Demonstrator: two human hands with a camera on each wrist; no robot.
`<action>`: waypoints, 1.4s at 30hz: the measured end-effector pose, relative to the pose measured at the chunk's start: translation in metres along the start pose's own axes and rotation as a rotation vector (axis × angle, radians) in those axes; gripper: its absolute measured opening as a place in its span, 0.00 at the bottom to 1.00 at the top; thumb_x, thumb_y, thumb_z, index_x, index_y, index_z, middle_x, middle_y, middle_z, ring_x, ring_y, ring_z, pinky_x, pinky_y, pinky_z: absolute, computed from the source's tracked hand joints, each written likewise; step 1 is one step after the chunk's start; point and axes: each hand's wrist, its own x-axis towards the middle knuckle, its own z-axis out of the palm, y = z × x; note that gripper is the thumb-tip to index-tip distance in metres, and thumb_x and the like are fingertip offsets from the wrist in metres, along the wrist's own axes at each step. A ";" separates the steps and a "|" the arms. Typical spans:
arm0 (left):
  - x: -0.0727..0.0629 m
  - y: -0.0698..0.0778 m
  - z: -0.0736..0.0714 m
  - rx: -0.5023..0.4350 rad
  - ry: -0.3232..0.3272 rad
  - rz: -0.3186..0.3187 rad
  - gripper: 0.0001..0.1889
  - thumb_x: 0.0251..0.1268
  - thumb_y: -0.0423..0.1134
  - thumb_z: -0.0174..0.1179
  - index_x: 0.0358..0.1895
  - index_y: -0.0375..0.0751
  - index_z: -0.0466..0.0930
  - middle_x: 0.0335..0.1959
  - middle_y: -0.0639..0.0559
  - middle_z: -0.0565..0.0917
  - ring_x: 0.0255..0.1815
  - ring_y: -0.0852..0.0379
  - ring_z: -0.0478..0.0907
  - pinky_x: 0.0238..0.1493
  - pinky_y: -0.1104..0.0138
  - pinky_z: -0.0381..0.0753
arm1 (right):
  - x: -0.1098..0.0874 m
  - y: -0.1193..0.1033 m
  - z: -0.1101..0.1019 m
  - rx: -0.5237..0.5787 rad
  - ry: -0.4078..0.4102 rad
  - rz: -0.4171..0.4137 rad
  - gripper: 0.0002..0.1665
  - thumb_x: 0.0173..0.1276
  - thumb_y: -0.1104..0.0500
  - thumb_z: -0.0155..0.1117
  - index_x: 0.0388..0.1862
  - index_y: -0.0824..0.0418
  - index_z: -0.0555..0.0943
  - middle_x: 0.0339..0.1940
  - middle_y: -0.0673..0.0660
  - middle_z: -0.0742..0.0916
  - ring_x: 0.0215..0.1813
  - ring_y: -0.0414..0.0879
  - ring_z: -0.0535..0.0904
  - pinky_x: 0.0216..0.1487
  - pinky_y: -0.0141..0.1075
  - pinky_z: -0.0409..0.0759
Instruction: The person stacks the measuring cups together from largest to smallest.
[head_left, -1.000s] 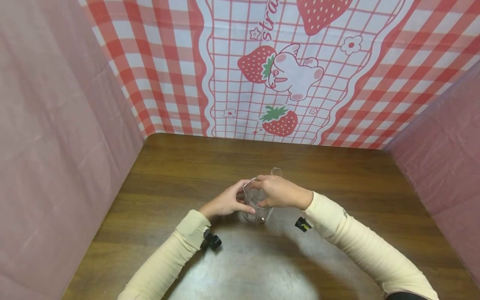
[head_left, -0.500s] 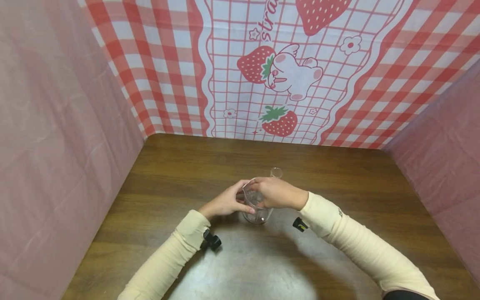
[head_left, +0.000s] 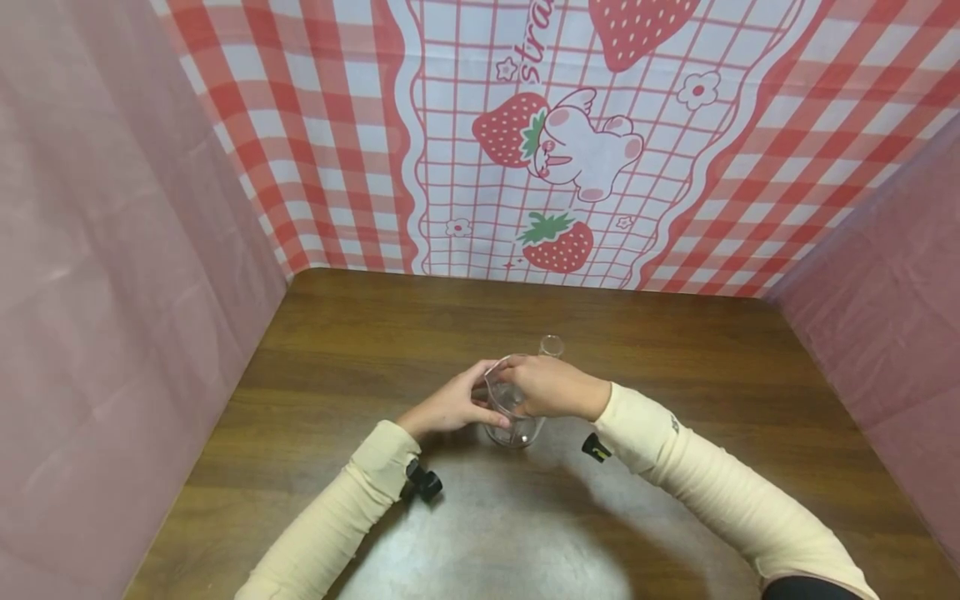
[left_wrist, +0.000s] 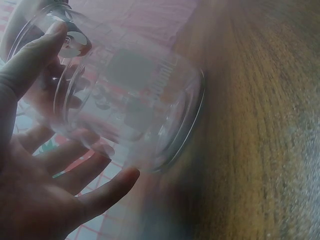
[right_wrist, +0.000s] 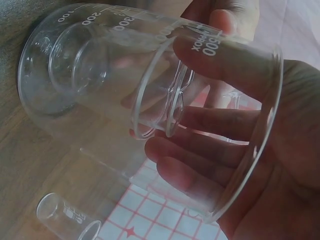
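A large clear glass beaker (head_left: 522, 435) with white measuring marks stands on the table between my hands. My left hand (head_left: 450, 403) holds its outside, thumb on the near side and fingers spread along the far wall. My right hand (head_left: 564, 388) reaches in through the open top. In the right wrist view its thumb and fingers pinch about the rim of a smaller glass beaker (right_wrist: 172, 111) that sits inside the large one. A second rim and base outline beside it suggest another nested beaker. The fingertips overlap the glass walls in this view.
A tiny glass beaker (head_left: 551, 345) stands just behind my right hand. The brown wooden table (head_left: 360, 325) ends at a red-checked strawberry cloth (head_left: 345, 167) at the back, with pink curtains (head_left: 150, 250) on both sides.
My right hand and forearm have shifted slightly left, with the hand still in the large beaker. My left hand keeps its place.
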 end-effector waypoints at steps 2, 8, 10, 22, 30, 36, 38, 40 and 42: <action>0.000 -0.001 0.000 -0.004 0.000 -0.002 0.42 0.52 0.29 0.71 0.71 0.36 0.58 0.70 0.38 0.69 0.69 0.40 0.70 0.64 0.57 0.79 | 0.000 0.000 0.000 -0.004 -0.004 0.004 0.30 0.52 0.57 0.76 0.54 0.66 0.82 0.57 0.62 0.84 0.55 0.54 0.83 0.57 0.45 0.83; 0.000 -0.001 0.000 -0.005 0.000 -0.004 0.43 0.53 0.29 0.71 0.71 0.35 0.58 0.70 0.37 0.69 0.69 0.39 0.69 0.64 0.57 0.79 | 0.000 -0.002 0.000 -0.017 -0.012 0.009 0.30 0.52 0.55 0.76 0.54 0.66 0.81 0.58 0.63 0.84 0.56 0.54 0.83 0.58 0.46 0.83; 0.000 -0.001 0.000 0.000 0.001 -0.003 0.43 0.53 0.30 0.71 0.71 0.35 0.57 0.70 0.37 0.69 0.69 0.39 0.69 0.63 0.57 0.79 | 0.000 -0.002 0.000 -0.023 -0.015 0.005 0.30 0.52 0.55 0.76 0.54 0.66 0.81 0.58 0.64 0.84 0.56 0.55 0.83 0.58 0.46 0.83; 0.000 0.000 0.001 0.012 -0.004 -0.006 0.43 0.52 0.29 0.71 0.71 0.37 0.58 0.71 0.38 0.69 0.69 0.40 0.69 0.63 0.57 0.79 | -0.002 -0.005 -0.002 -0.062 -0.018 -0.010 0.29 0.52 0.56 0.77 0.52 0.66 0.82 0.56 0.64 0.84 0.54 0.54 0.83 0.57 0.44 0.84; 0.000 0.000 0.001 0.024 -0.005 -0.001 0.42 0.52 0.30 0.71 0.71 0.37 0.59 0.70 0.38 0.70 0.68 0.41 0.70 0.63 0.58 0.79 | -0.003 -0.004 -0.002 -0.056 0.021 -0.034 0.28 0.51 0.57 0.77 0.50 0.67 0.83 0.53 0.63 0.85 0.54 0.54 0.83 0.56 0.43 0.84; -0.001 0.001 0.001 0.031 0.002 -0.003 0.42 0.52 0.30 0.72 0.71 0.37 0.59 0.69 0.38 0.71 0.68 0.41 0.70 0.63 0.58 0.80 | -0.004 -0.003 0.000 -0.040 0.065 -0.069 0.26 0.50 0.57 0.76 0.49 0.65 0.84 0.50 0.62 0.86 0.52 0.53 0.84 0.54 0.42 0.85; -0.001 0.001 0.001 0.032 0.005 -0.005 0.43 0.51 0.30 0.72 0.71 0.37 0.59 0.70 0.39 0.71 0.68 0.42 0.70 0.63 0.59 0.79 | -0.004 -0.002 0.000 -0.034 0.068 -0.075 0.26 0.50 0.57 0.76 0.48 0.65 0.84 0.50 0.61 0.86 0.52 0.52 0.84 0.54 0.41 0.85; 0.000 0.000 0.001 0.032 0.004 -0.003 0.43 0.51 0.30 0.72 0.71 0.37 0.59 0.70 0.39 0.71 0.68 0.42 0.70 0.63 0.59 0.79 | -0.004 -0.001 -0.001 -0.017 0.065 -0.076 0.25 0.51 0.57 0.75 0.49 0.65 0.84 0.50 0.61 0.86 0.52 0.52 0.84 0.54 0.41 0.85; 0.000 0.000 0.000 0.030 0.002 0.002 0.42 0.52 0.30 0.72 0.71 0.37 0.59 0.69 0.38 0.71 0.68 0.41 0.70 0.63 0.59 0.79 | -0.004 0.000 -0.001 0.006 0.059 -0.072 0.25 0.52 0.58 0.75 0.49 0.65 0.84 0.51 0.61 0.86 0.52 0.52 0.84 0.54 0.41 0.85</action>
